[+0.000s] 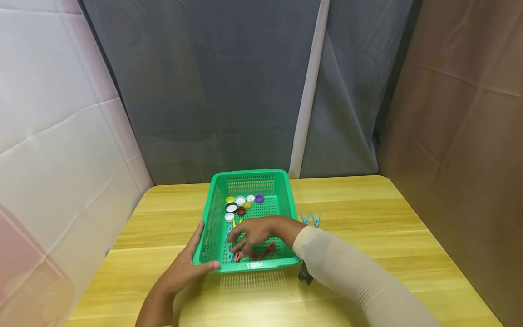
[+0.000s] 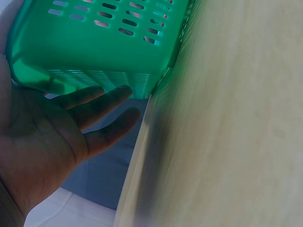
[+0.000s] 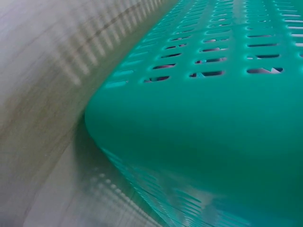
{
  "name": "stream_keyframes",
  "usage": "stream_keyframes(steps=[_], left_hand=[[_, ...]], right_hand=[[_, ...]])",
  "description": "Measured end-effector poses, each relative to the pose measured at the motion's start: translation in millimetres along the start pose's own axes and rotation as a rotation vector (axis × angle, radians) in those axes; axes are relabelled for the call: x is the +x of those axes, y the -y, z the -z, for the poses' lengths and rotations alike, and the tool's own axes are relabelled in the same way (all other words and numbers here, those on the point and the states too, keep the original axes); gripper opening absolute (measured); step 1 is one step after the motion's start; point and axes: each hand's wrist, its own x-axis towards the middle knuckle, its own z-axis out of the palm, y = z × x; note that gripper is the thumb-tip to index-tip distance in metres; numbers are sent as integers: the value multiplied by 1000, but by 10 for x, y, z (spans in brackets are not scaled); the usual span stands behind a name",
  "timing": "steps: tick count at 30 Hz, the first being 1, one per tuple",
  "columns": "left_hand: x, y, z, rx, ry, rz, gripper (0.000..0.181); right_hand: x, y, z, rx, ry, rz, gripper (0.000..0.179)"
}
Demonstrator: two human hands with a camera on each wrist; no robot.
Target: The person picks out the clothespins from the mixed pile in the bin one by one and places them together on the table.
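A green plastic basket (image 1: 289, 204) stands on the wooden table. My left hand (image 1: 185, 268) grips its front left corner, the thumb on the front rim and the fingers along the left side; in the left wrist view those fingers reach past the basket wall. My right hand (image 1: 258, 230) is inside the basket, fingers spread and pointing down over the clothespins. Below them lie blue clothespins (image 1: 230, 255), a red clothespin (image 1: 239, 257) and more red clothespins (image 1: 269, 250). A yellow clothespin (image 1: 234, 223) shows partly behind the hand. The right wrist view shows only basket and table.
Several bottle caps lie grouped at the basket's back left, among them a purple cap (image 1: 259, 199) and a black-rimmed cap (image 1: 231, 207). Two light blue clothespins (image 1: 315, 220) lie on the table (image 1: 359, 254) right of the basket. Grey curtain (image 1: 245, 91) hangs behind.
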Motion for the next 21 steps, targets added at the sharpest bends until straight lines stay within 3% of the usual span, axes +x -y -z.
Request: stream_keyframes(steps=[14, 21], left_hand=[[-6, 15, -2, -5, 6, -12, 124], [-3, 14, 0, 12, -3, -13, 123]], right_hand=[[1, -2, 9, -13, 19, -7, 65], [10, -14, 11, -45, -18, -2, 63]])
